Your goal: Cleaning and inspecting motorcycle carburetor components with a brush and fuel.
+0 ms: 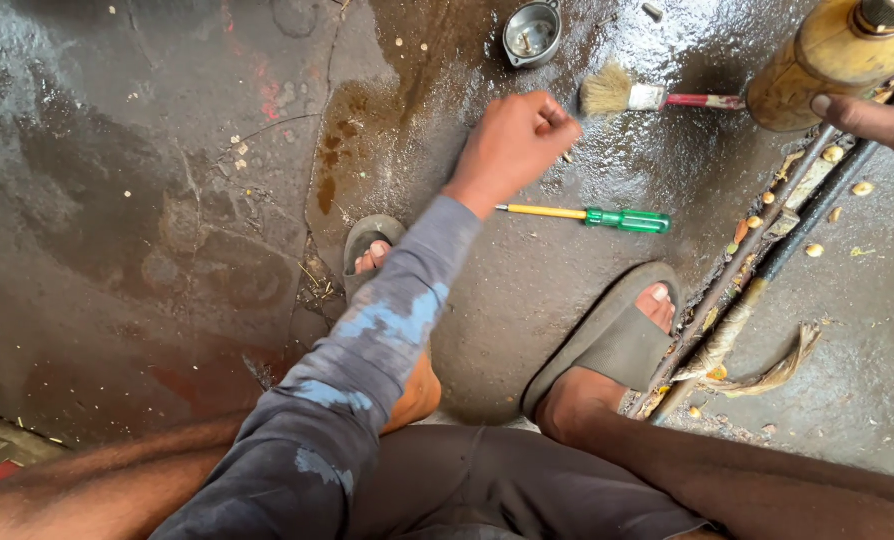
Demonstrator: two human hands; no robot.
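**Wet workshop floor, tools laid out, one hand closed above them**

A dark, oil-wet concrete floor (pixel 167 200) fills the view, with a metal rail (pixel 767 235) running diagonally at the right. The person's sandalled feet are planted on it, the right foot (pixel 612 345) just beside the rail. A large yellowish cylindrical part (pixel 827 60) is held at the upper right; the right hand (pixel 882 120) is seen gripping it from below, only partly in view. The left hand (pixel 515 140), on a grey-sleeved arm, is clenched into a fist above the floor; whether something small is enclosed cannot be told. Near it lies a paintbrush (pixel 632 96), bristles toward the fist. A green-handled screwdriver (pixel 592 217) rests on the floor just below the fist, untouched. A small metal bowl (pixel 532 32) stands farther off. Judging by the tools lying idle, the work on the cylinder appears to be midway, with brush and screwdriver not yet in hand.
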